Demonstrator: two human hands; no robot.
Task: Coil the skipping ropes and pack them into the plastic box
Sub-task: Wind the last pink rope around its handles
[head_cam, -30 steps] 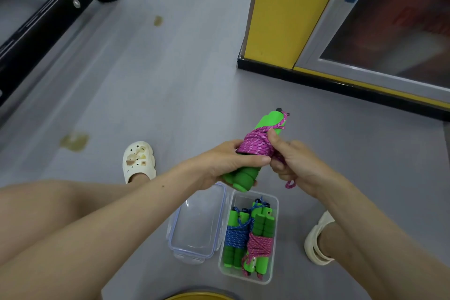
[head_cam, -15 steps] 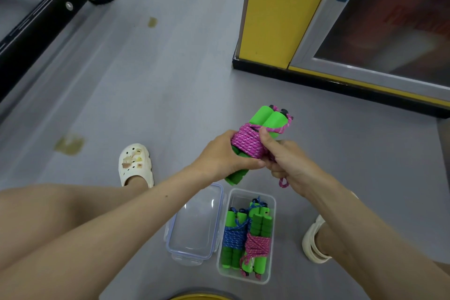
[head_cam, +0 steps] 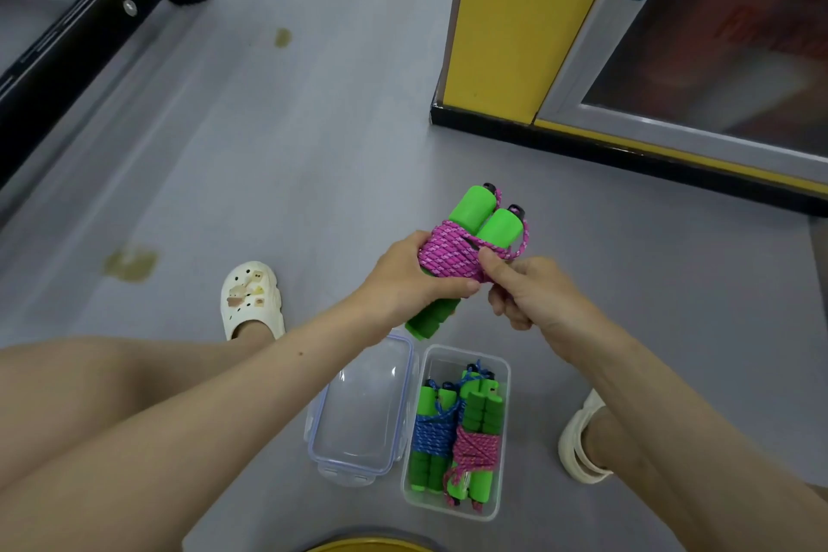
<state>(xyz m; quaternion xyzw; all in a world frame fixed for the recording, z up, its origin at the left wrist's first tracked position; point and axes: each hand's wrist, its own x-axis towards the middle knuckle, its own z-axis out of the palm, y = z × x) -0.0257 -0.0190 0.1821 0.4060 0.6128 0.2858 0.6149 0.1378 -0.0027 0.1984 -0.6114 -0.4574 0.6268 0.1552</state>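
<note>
A pink skipping rope point(head_cam: 452, 253) is wound round its two green foam handles point(head_cam: 488, 220), held above the floor. My left hand point(head_cam: 412, 278) grips the bundle round the handles and coils. My right hand point(head_cam: 526, 291) pinches the rope's end at the coil's right side. Below them the clear plastic box point(head_cam: 504, 439) stands open on the floor. It holds a blue coiled rope point(head_cam: 433, 435) and a pink coiled rope point(head_cam: 475, 448), both with green handles.
The box's clear lid point(head_cam: 363, 412) lies to its left. My feet in white clogs stand on the grey floor, one at left point(head_cam: 251, 300) and one at right point(head_cam: 582, 439). A black metal frame point(head_cam: 89, 31) is at far left, a yellow wall corner point(head_cam: 497, 22) beyond.
The bundle has turned so both handle tops show side by side. My right hand has shifted along the coil, still on the rope's end.
</note>
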